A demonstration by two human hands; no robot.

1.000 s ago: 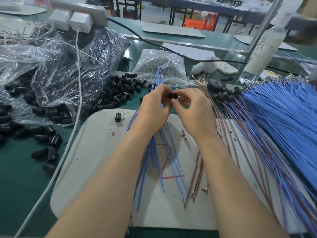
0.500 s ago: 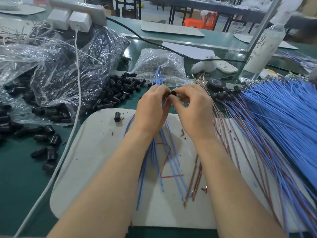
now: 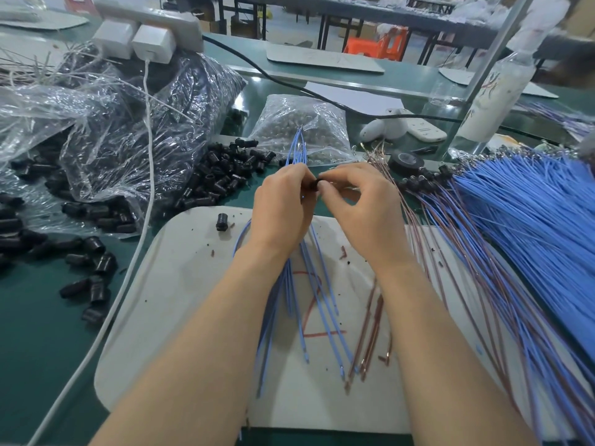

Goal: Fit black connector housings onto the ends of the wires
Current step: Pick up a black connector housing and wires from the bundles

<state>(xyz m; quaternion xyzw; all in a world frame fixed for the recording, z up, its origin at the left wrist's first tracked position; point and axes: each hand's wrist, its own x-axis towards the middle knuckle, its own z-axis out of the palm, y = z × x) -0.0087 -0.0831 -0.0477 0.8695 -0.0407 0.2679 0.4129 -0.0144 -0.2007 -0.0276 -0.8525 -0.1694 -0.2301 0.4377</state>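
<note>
My left hand (image 3: 280,210) grips a bunch of blue wires (image 3: 297,149) whose tips stick up past the fingers, and its fingertips pinch a small black connector housing (image 3: 314,185). My right hand (image 3: 367,207) meets it from the right, thumb and forefinger pinching the same housing. The wires' lower ends (image 3: 322,317) fan out over a white mat (image 3: 180,284) under my forearms. A single loose housing (image 3: 222,222) stands on the mat's upper left.
A heap of black housings (image 3: 222,178) spills from clear plastic bags (image 3: 112,140) at the left. A big bundle of blue and brown wires (image 3: 531,226) with fitted housings lies right. A white cable (image 3: 148,162) crosses the left side. A bag of small parts (image 3: 302,123) sits behind.
Both hands stay pinched together on the housing and have shifted slightly up and away from me. Nothing else has moved.
</note>
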